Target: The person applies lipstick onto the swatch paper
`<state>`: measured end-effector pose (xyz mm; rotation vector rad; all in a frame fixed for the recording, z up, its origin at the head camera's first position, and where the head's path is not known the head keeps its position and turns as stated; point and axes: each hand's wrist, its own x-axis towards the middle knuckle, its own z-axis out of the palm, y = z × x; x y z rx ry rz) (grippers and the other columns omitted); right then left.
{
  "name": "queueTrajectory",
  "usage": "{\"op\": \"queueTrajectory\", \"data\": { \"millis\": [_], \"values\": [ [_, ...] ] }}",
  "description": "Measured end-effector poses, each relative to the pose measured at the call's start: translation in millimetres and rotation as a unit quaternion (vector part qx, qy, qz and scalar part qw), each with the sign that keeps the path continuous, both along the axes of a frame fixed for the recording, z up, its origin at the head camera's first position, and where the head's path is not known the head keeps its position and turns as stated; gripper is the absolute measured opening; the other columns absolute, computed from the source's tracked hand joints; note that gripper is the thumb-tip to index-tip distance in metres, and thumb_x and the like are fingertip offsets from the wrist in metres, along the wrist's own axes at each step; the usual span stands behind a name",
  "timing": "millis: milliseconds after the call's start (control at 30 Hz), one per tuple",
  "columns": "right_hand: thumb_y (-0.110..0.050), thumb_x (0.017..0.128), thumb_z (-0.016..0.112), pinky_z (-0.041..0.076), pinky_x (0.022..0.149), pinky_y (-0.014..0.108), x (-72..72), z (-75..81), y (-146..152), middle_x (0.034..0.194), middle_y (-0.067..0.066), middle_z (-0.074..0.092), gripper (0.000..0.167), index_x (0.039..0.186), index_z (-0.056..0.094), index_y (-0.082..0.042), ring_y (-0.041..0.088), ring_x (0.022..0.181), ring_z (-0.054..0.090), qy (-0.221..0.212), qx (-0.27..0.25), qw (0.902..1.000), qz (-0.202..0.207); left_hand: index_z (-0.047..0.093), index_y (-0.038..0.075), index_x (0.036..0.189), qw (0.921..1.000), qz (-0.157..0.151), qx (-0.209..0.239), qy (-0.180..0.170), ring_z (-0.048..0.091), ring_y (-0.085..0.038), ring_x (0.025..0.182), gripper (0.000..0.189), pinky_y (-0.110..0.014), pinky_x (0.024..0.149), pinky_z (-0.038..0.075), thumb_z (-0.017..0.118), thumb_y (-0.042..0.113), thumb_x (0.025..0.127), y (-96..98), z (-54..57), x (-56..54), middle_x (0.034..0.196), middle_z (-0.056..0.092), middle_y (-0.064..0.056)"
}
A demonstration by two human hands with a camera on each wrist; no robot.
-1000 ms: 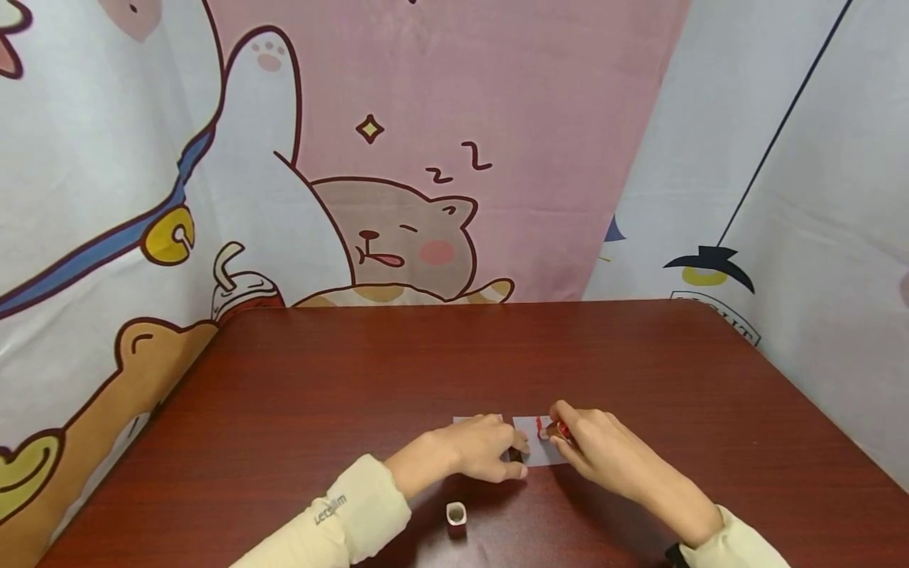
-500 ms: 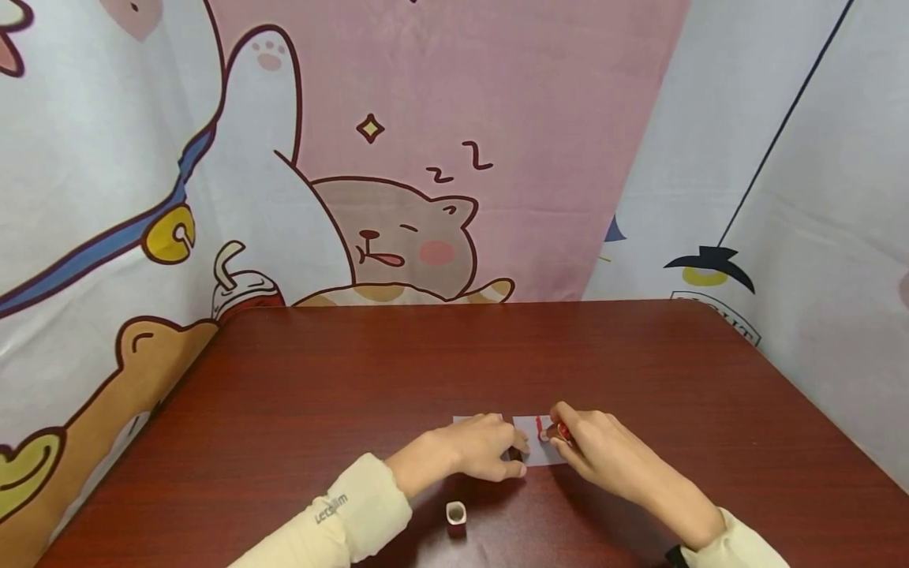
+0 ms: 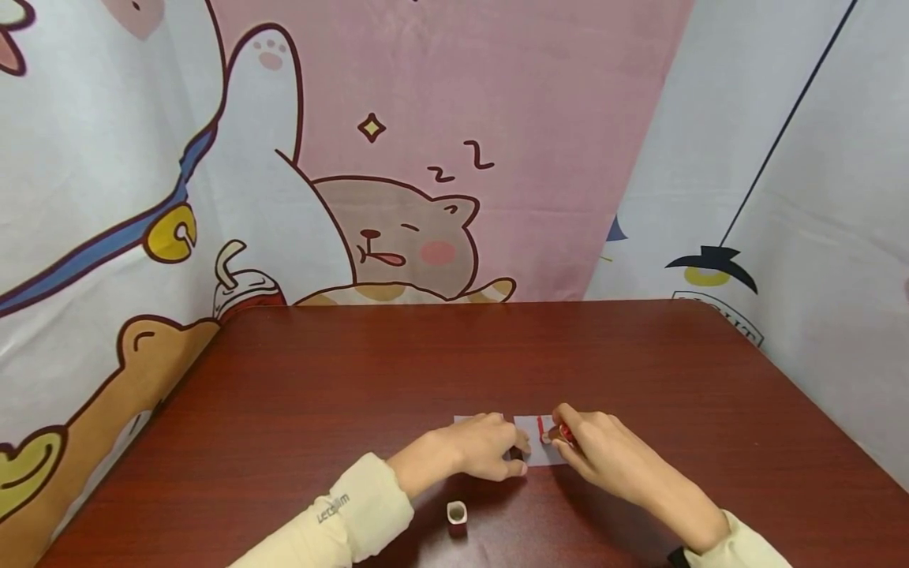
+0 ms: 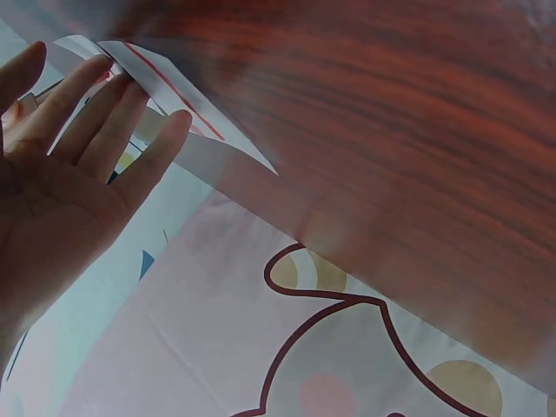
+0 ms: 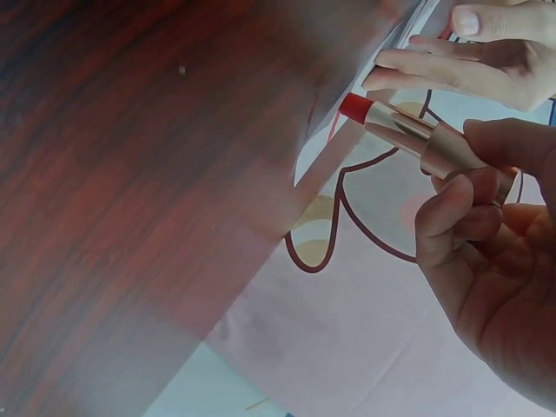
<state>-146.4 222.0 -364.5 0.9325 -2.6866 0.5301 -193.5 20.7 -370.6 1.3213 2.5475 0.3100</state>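
Note:
My right hand [image 3: 604,454] grips a lipstick with a gold tube [image 5: 404,132] and a bare red tip, thumb and fingers curled round its base. In the head view the tip points left, close over white paper [image 3: 529,451]. A short red stroke [image 3: 540,426] runs down that paper beside the tip. My left hand [image 3: 479,448] rests palm down on the left part of the paper, covering much of it. Its fingers look fairly straight in the left wrist view, where a long red line [image 4: 178,87] shows on the paper.
A small square lipstick cap [image 3: 457,518] stands upright, hollow end up, nearer me than the left hand. The dark red-brown wooden table [image 3: 341,363] extends to a cartoon-printed cloth [image 3: 554,158] behind it and at both sides.
My right hand has shifted very slightly toward me with the lipstick, and more of the red stroke shows. The left hand stays in place on the paper.

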Motion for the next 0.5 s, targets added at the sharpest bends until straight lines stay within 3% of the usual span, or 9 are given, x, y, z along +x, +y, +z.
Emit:
{"op": "queueTrajectory", "data": {
  "millis": [500],
  "values": [
    [-0.004, 0.084, 0.064, 0.041, 0.048, 0.017, 1.0, 1.2, 0.0, 0.075, -0.006, 0.06, 0.014, 0.09, 0.052, -0.006, -0.003, 0.06, 0.05, -0.011, 0.002, 0.9999, 0.002, 0.068, 0.015, 0.114, 0.9998, -0.005, -0.007, 0.019, 0.056, -0.004, 0.09, 0.03, -0.02, 0.081, 0.045, 0.063, 0.029, 0.088, 0.5, 1.8, 0.9, 0.098, 0.066, 0.009]
  ]
}}
